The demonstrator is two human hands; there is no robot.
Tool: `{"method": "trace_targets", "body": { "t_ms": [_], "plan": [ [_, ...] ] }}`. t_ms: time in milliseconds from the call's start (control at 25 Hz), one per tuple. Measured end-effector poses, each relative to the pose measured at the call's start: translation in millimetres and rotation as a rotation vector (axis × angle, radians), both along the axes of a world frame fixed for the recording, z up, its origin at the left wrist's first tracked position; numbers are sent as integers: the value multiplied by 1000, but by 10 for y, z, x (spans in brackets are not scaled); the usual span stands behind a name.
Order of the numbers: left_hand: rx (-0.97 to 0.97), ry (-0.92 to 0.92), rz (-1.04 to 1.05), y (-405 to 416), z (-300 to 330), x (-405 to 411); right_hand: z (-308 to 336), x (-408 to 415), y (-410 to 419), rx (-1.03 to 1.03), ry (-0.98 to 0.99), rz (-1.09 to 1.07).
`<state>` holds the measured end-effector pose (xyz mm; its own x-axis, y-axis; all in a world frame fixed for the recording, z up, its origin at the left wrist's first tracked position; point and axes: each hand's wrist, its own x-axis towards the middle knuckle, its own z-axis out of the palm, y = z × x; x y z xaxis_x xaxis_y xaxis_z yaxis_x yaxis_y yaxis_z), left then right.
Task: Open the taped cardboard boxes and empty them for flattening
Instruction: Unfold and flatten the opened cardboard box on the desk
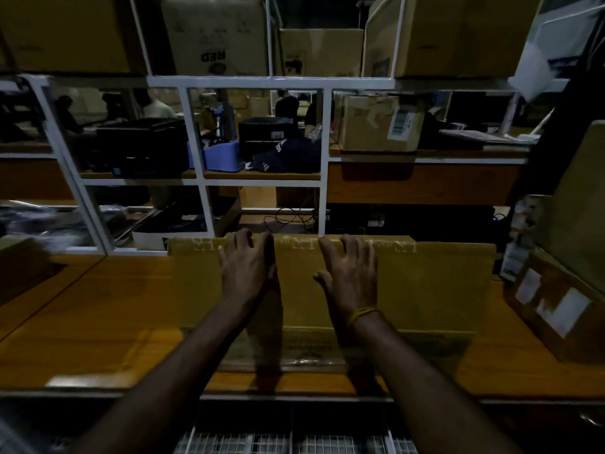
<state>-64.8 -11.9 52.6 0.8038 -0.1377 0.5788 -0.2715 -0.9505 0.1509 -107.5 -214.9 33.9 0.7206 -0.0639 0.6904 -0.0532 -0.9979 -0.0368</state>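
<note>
On the wooden table [98, 322], seen from the head camera, a cardboard box [425, 290] lies flat with its long axis running left to right, its far edge toward the white shelf frame [324, 158]. Both hands rest palm-down on its top near the far edge. The left hand [247, 267] has its fingers spread and slightly bent at that edge, gripping nothing. The right hand [350, 270], a yellow band [361, 314] at its wrist, lies with fingers extended, pressing the cardboard. Another labelled box [556, 306] stands at the right.
</note>
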Motion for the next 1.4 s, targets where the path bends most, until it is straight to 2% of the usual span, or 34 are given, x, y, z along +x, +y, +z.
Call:
{"method": "trace_targets", "body": {
  "t_ms": [160,360,480,600,800,960,1200,1400],
  "plan": [
    [7,-210,-65,32,7,-250,29,-261,86,18,-134,1],
    [-87,-151,-137,136,71,-685,-26,-691,206,57,-199,-13],
    [-105,-67,-198,251,113,-1015,-117,-965,255,30,-229,-1],
    [-80,111,-288,395,89,-1291,-234,-1262,339,-7,-249,19],
    [-65,371,-342,509,-137,-1587,-488,-1708,468,48,-165,88],
    [-8,435,-417,587,-373,-1668,-579,-1841,498,97,29,31],
    [191,640,-465,597,-645,-1557,-619,-1794,463,253,547,-9],
    [388,723,-434,462,-821,-1467,-663,-1610,358,257,755,-17]
  ]
}}
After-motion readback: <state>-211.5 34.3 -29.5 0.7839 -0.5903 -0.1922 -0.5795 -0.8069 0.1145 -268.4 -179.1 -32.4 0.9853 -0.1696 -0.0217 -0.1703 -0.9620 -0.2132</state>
